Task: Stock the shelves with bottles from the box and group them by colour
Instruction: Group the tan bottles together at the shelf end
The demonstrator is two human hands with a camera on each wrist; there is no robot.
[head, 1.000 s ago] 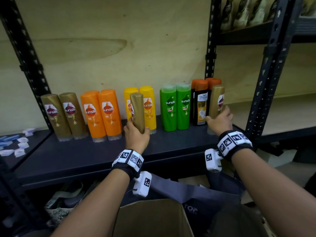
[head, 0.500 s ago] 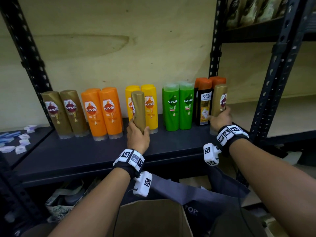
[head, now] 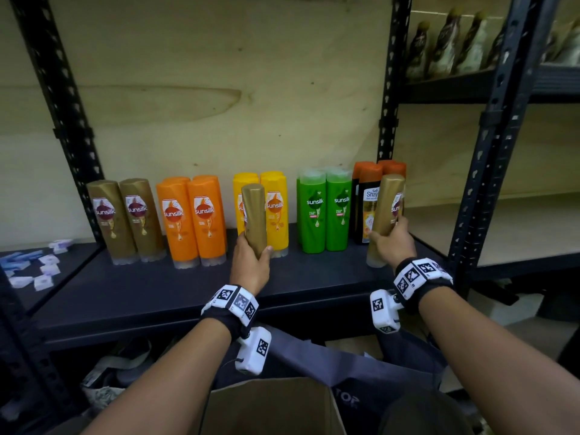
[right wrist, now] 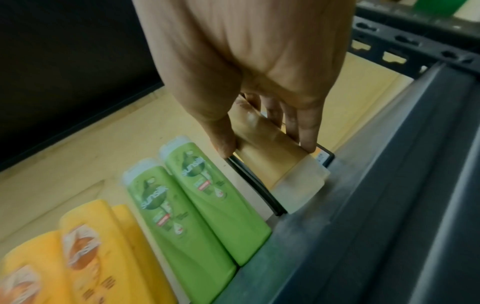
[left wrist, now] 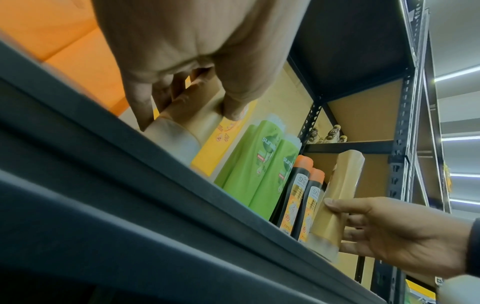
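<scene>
My left hand [head: 251, 262] grips a gold bottle [head: 253, 219] upright in front of the yellow bottles [head: 276, 211] on the dark shelf [head: 150, 290]. In the left wrist view its fingers [left wrist: 140, 102] wrap the gold bottle [left wrist: 192, 119] near its clear cap. My right hand [head: 390, 243] holds a second gold bottle [head: 386, 215] standing at the shelf's right end, in front of the black bottles with orange caps [head: 368, 202]. The right wrist view shows this gold bottle [right wrist: 270, 156] pinched between thumb and fingers [right wrist: 307, 131]. The cardboard box [head: 270, 406] is below me.
Along the shelf from the left stand two gold bottles [head: 125, 218], orange bottles [head: 191, 218] and green bottles [head: 324, 208]. Black uprights [head: 489, 146] frame the bay. Small blue and white packets [head: 34, 268] lie on the left shelf. A grey bag [head: 339, 368] sits behind the box.
The view has shifted slightly. Both hands keep their gold bottles; the right one has edged its bottle a little further onto the shelf's right end.
</scene>
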